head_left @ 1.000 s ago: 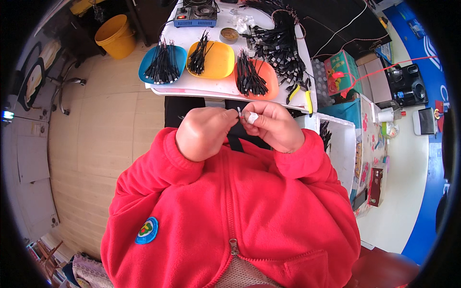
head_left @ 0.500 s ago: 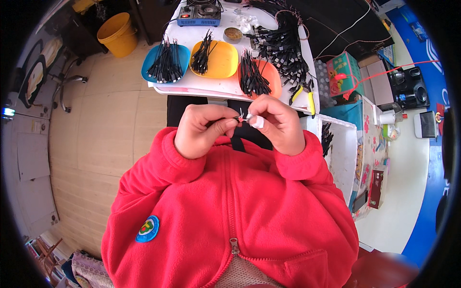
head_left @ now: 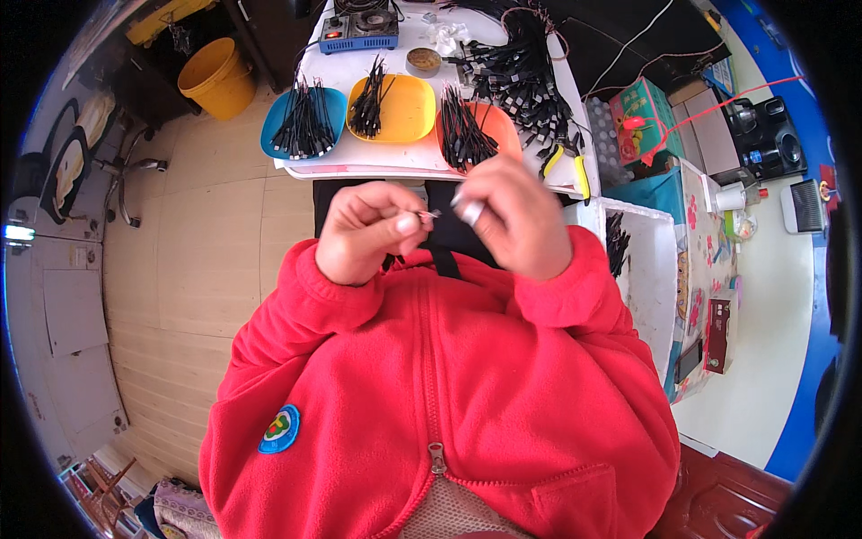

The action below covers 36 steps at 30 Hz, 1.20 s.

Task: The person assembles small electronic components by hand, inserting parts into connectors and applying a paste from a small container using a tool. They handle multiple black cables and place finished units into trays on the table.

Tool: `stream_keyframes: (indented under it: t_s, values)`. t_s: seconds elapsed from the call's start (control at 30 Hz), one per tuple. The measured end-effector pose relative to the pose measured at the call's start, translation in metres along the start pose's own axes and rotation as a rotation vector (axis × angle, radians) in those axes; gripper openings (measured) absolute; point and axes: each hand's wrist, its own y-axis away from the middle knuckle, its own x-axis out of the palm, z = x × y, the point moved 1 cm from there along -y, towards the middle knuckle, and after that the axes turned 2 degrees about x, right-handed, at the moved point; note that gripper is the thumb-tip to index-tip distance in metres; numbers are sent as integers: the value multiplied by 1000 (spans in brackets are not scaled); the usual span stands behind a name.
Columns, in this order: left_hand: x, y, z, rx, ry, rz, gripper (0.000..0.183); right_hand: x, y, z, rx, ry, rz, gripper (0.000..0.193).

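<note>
My left hand (head_left: 370, 232) is closed on a thin black cable, pinching it between thumb and forefinger. Its bared wire end (head_left: 428, 216), reddish and pale, pokes out from the fingertips, and some black cable shows under the palm. My right hand (head_left: 519, 220) is raised a little to the right of that wire end, apart from it. Motion smears its fingers, so whether they grip anything cannot be made out; something white wraps a fingertip. Ahead of the hands, bundles of black cables lie in a blue tray (head_left: 338, 101), a yellow tray (head_left: 417, 108) and an orange tray (head_left: 505, 130).
On the white table (head_left: 310, 168) are a blue soldering device (head_left: 359, 36), a round tin (head_left: 423, 62), a heap of cables (head_left: 525, 81) and yellow-handled pliers (head_left: 582, 175). A white foam box (head_left: 660, 220) stands at the right; a yellow bucket (head_left: 216, 79) is far left.
My hands have parted: the right one has pulled away from the wire end and blurs with motion. The left has shifted slightly left, still pinching the cable. The view has tilted a little.
</note>
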Motion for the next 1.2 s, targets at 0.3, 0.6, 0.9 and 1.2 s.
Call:
stream_keyframes:
  t_s: [0.3,0.6,0.9,1.2]
  values:
    - [3,-2,10,-179,512,151,12,-1,2,4,-115,-10,-53,36]
    - [6,-2,12,-286,637,191,13,13,-8,5,-373,105,-156,25]
    - [-1,-8,-10,534,-1048,169,12,23,7,-5,967,-1424,268,15]
    - [1,3,3,118,-235,6,6,11,-2,15,-42,-36,-66,27]
